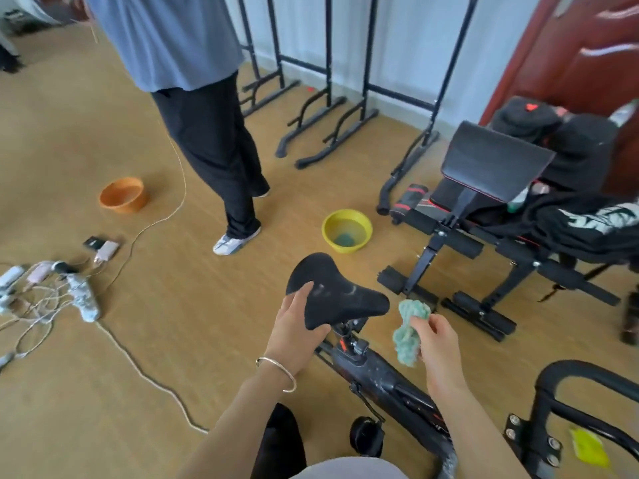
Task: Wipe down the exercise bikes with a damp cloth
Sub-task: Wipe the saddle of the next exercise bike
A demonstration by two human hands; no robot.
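The black saddle (337,292) of an exercise bike sits in the lower middle, with damp smears on its top. My left hand (294,330) grips the saddle's near left edge, thumb on top. My right hand (437,344) is just right of the saddle, closed on a crumpled green cloth (409,328) that is held apart from the seat. The dusty black bike frame (387,382) runs down to the right below the saddle post.
A yellow basin (346,230) with water and another cloth stands on the floor beyond the saddle. A person (207,133) stands to the left of it. An orange bowl (122,195), cables and power strips (52,292) lie left. A weight bench (501,209) stands right.
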